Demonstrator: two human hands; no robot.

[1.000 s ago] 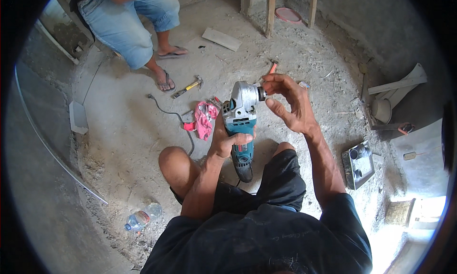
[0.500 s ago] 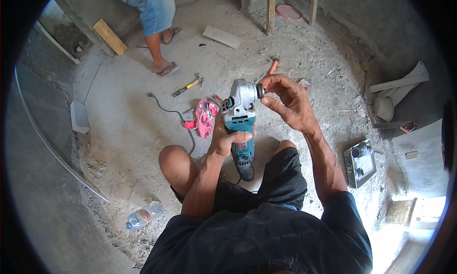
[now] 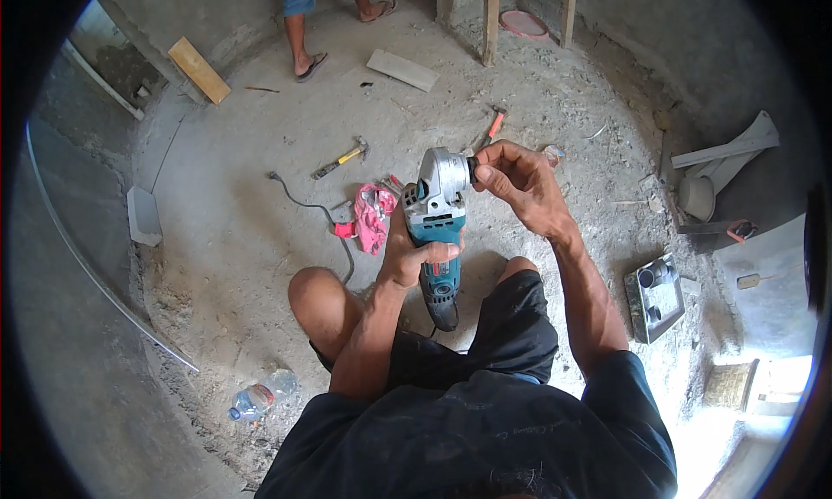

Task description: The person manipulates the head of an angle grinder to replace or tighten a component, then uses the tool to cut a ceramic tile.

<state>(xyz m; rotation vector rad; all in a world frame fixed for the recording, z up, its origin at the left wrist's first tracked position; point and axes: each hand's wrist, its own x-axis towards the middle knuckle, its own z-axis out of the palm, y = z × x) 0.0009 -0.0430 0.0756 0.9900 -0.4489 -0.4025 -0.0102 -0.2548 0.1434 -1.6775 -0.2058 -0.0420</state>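
Observation:
A teal angle grinder (image 3: 438, 226) with a grey metal head is held upright over my lap. My left hand (image 3: 414, 252) wraps round its body, thumb across the front. At the right side of the head, my right hand (image 3: 524, 187) pinches the dark spindle end (image 3: 472, 170) between thumb and fingers. No disc shows on the spindle. Just left of the grinder, a pink cloth or bag (image 3: 374, 217) lies on the floor, beside a black cable with a plug (image 3: 274, 176).
A yellow-handled claw hammer (image 3: 342, 157) and a red-handled hammer (image 3: 495, 128) lie ahead. At right sits a metal tray (image 3: 637, 306) with pipe fittings; plastic bottles (image 3: 251, 401) lie at lower left. Boards (image 3: 403, 70) and another person's legs (image 3: 296, 44) are farther off.
My right fingers have closed more tightly round the spindle end, and the thumb has shifted up. The other person has stepped farther away and to the right. The grinder stays nearly still.

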